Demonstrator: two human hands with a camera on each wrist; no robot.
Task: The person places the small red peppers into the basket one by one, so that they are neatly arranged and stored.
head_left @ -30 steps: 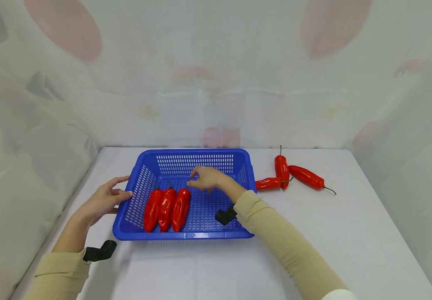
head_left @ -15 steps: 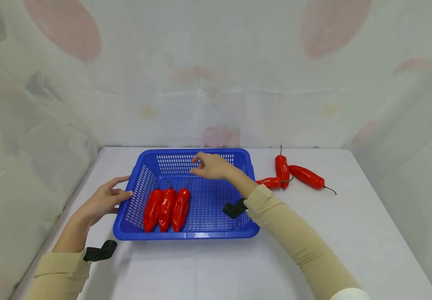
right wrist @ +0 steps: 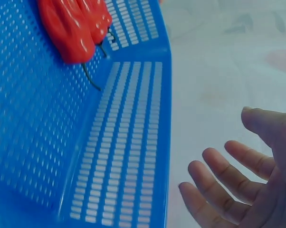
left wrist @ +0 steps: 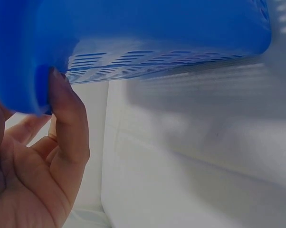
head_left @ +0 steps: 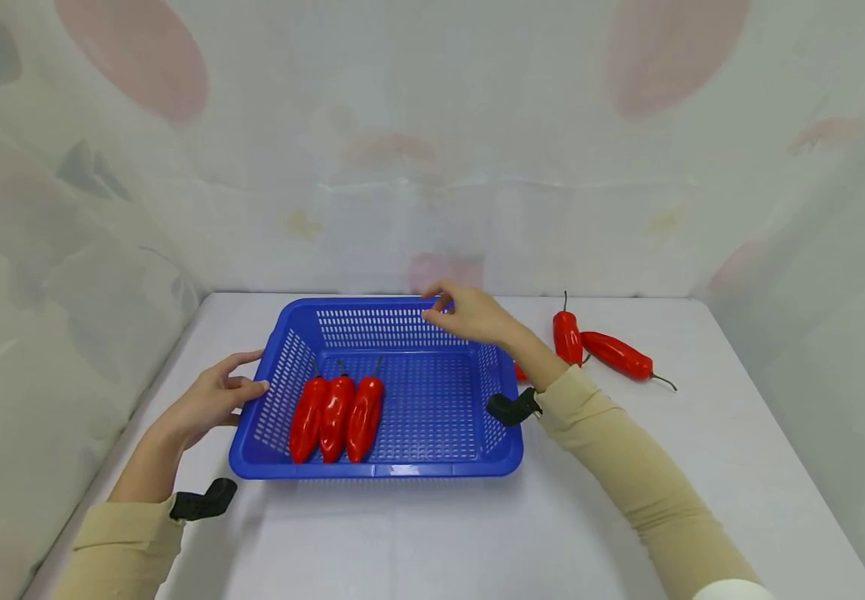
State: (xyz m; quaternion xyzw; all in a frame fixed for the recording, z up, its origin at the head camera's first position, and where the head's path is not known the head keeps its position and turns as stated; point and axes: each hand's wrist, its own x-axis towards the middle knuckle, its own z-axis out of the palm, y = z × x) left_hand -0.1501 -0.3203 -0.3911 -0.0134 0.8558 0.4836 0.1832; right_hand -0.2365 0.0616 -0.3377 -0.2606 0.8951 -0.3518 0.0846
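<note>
Head view shows a white table (head_left: 402, 542) with a blue basket (head_left: 432, 408) left of its middle, toward the far edge. The right forearm (head_left: 541, 358) crosses the basket's right rim. The right hand (head_left: 470, 315) hangs at the basket's far right corner, holding nothing; its wrist view shows the fingers loosely bent and apart. The left hand (head_left: 211, 402) grips the basket's left rim, a finger curled under it. Three red peppers (head_left: 337, 417) lie side by side in the basket's left half, stems toward its far wall. Three more lie outside, rightward of the right hand, much nearer to it than to the left, while its fingertips point leftward: a slanting pepper (head_left: 618, 356), stem toward the table's right edge; a straight pepper (head_left: 567, 337), long axis toward the far edge; and a mostly hidden pepper (head_left: 520, 373) behind the forearm.
</note>
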